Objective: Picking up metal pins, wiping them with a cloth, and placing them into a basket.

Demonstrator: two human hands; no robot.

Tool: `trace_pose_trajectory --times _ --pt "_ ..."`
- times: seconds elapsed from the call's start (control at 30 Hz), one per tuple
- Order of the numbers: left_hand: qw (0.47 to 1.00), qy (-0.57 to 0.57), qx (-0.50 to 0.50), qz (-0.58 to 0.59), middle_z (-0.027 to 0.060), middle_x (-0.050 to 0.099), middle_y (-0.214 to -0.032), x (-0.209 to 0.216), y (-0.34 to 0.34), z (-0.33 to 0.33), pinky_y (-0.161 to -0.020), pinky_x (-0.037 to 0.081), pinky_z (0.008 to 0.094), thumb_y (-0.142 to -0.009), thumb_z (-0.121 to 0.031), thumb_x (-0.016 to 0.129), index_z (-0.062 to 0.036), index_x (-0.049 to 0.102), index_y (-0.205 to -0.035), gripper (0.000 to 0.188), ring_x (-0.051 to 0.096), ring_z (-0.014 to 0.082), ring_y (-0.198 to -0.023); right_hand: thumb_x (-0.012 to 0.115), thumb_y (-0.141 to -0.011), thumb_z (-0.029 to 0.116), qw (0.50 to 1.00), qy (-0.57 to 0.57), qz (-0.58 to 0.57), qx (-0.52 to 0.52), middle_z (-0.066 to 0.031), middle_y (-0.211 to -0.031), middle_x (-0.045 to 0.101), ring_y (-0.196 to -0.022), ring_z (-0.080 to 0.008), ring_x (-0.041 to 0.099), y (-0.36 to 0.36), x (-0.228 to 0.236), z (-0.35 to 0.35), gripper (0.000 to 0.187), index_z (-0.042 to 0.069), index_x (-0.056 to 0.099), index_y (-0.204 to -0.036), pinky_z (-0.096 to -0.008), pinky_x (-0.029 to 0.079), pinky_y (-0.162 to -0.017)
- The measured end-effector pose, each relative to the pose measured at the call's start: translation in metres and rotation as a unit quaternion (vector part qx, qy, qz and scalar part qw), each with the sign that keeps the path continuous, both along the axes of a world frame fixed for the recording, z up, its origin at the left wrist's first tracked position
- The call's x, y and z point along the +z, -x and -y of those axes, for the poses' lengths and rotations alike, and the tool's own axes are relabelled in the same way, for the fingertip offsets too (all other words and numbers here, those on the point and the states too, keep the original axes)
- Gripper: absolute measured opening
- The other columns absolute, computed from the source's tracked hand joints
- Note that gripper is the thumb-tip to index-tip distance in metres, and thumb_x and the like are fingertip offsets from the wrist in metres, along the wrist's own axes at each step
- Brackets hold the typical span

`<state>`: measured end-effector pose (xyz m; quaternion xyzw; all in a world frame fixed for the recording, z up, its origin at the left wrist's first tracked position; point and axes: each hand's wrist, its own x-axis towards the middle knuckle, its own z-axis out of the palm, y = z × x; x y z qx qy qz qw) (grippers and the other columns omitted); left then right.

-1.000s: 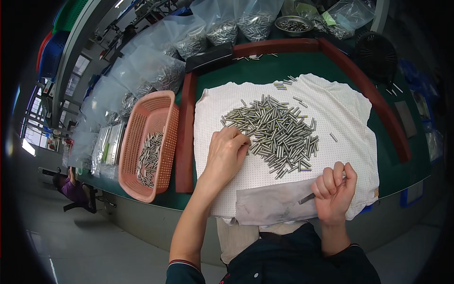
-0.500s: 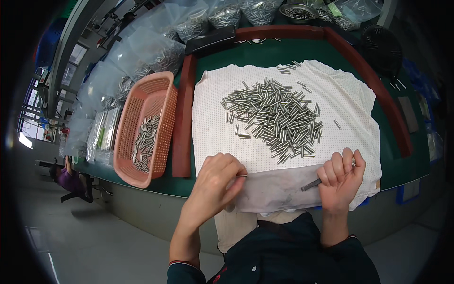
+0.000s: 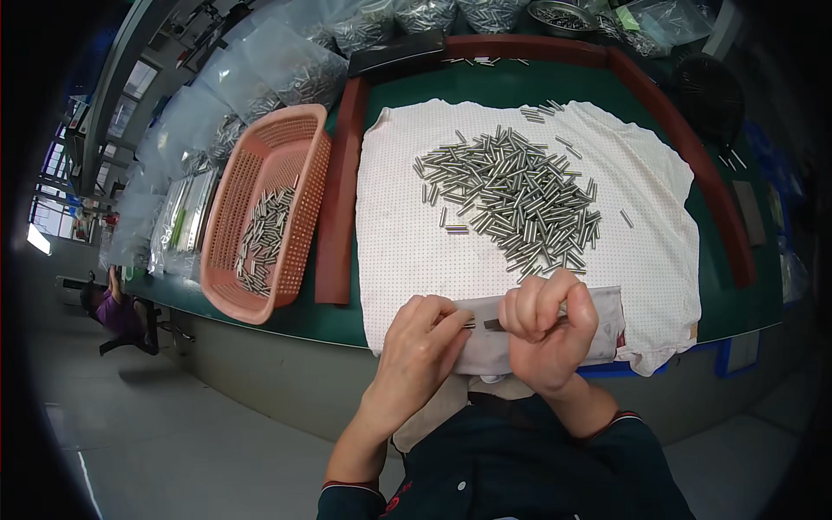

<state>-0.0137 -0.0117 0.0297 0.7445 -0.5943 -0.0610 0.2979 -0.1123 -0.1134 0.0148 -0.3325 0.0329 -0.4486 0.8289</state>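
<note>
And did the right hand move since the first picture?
Yes. The right hand has moved left, closer to the red-brown rail on the table's left side.

We find no readable text; small red marks [image 3: 393, 503] on the dark shirt [image 3: 520, 459] are too tiny to make out.

Pins [image 3: 529, 199] on cloth [image 3: 399, 260], basket [image 3: 305, 221] to the left (more pins [image 3: 267, 238] inside), bags [image 3: 303, 74] behind

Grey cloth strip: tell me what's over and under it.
Over the grey cloth strip: the left hand holding metal pins, the right hand holding a dark tool. White dotted cloth shows past the strip's far edge; whatever lies underneath is covered.
</note>
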Motion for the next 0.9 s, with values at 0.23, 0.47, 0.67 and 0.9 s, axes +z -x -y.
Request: trace_pose_trajectory --times 0.23,0.47,0.67,0.9 --pt "1.000 0.017 -0.002 -0.013 0.0069 0.051 -0.077 -0.007 0.000 -0.005 -0.060 0.041 0.0322 -0.063 0.003 0.063 -0.0017 0.058 -0.083 0.021 0.050 0.0230 -0.068 0.030 -0.090 0.022 0.999 -0.027 0.002 -0.019 -0.0019 -0.050 0.032 -0.043 -0.0074 0.023 -0.011 -0.010 -0.006 0.033 0.005 0.036 -0.062 -0.0231 0.022 -0.042" --pt "0.999 0.035 0.010 -0.032 0.0068 0.051 -0.075 -0.011 -0.001 -0.004 -0.056 0.042 0.0326 -0.063 0.003 0.063 -0.0029 0.059 -0.082 0.020 0.050 0.0228 -0.067 0.025 -0.092 0.032 0.998 0.003 -0.050 -0.022 0.0010 -0.048 0.028 -0.040 -0.0080 0.020 -0.015 -0.011 -0.005 0.037 0.010 0.032 -0.062 -0.0238 0.021 -0.043" --pt "0.998 0.028 0.006 -0.051 0.0063 0.049 -0.071 -0.010 -0.005 -0.003 -0.054 0.040 0.0322 -0.064 0.002 0.064 -0.0031 0.060 -0.079 0.017 0.049 0.0223 -0.064 0.025 -0.092 0.032 0.998 0.004 -0.055 -0.022 0.0010 -0.048 0.029 -0.040 -0.0078 0.019 -0.015 -0.011 -0.005 0.038 0.010 0.032 -0.062 -0.0239 0.021 -0.043" --pt "0.996 0.025 -0.001 -0.091 0.0060 0.045 -0.063 -0.015 -0.012 -0.001 -0.049 0.037 0.0319 -0.062 0.002 0.065 -0.0025 0.062 -0.074 0.013 0.046 0.0212 -0.058 0.027 -0.092 0.034 0.997 0.041 -0.052 -0.035 0.0011 -0.048 0.028 -0.041 -0.0079 0.020 -0.021 -0.014 -0.012 0.039 0.009 0.033 -0.062 -0.0244 0.020 -0.042"
